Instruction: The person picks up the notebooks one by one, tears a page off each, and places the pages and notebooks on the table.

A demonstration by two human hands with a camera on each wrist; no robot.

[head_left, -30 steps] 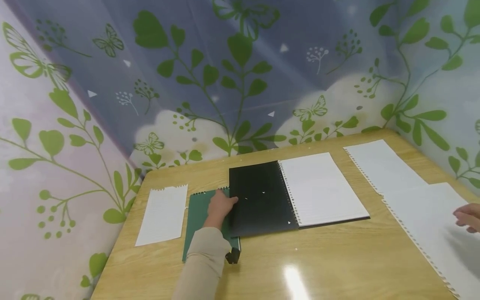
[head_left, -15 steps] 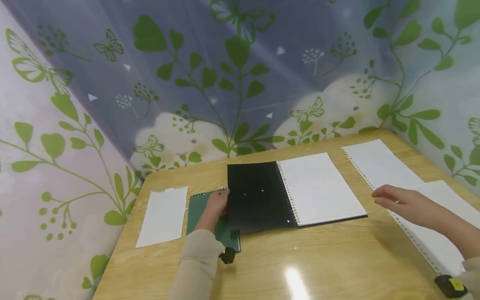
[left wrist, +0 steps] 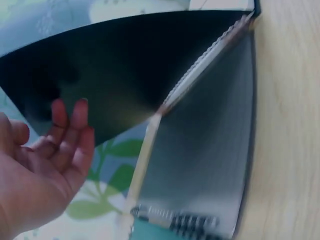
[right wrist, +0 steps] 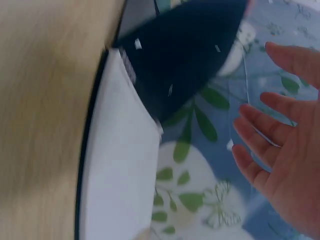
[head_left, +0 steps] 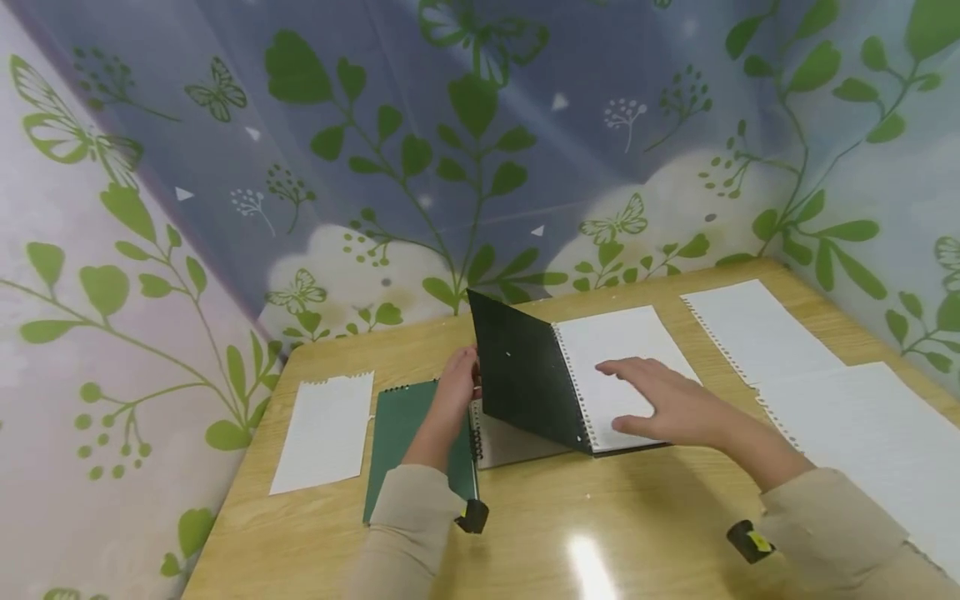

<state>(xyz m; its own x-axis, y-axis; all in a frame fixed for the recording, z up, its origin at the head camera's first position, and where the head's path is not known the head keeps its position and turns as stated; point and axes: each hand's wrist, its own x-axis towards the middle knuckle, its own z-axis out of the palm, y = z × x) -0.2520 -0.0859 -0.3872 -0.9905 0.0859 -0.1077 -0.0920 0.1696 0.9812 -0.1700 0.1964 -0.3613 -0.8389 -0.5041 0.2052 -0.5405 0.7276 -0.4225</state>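
Note:
My left hand (head_left: 450, 392) is at the outer edge of the raised black cover (head_left: 525, 367) of a spiral notebook. The left wrist view shows its bent fingers (left wrist: 75, 135) against the cover's underside, palm up. The cover stands tilted up from the coil, with small white paper scraps on its inner face. Spread above the white lined page (head_left: 600, 333) of that notebook is my right hand (head_left: 667, 404), thumb and fingers apart, holding nothing. Below the lifted cover a grey surface (head_left: 517, 437) shows, with a dark coil along its left edge.
A green notebook (head_left: 401, 425) lies left of the black one, partly under my left forearm. Further left is a torn white sheet (head_left: 326, 433). Two large torn sheets lie at the right, the back one (head_left: 757, 321) overlapped by the front one (head_left: 862, 417). Patterned curtain borders the table.
The black cover has risen from flat to tilted, with my left hand at its edge. My right hand has come in leftward from the right side to above the lined page.

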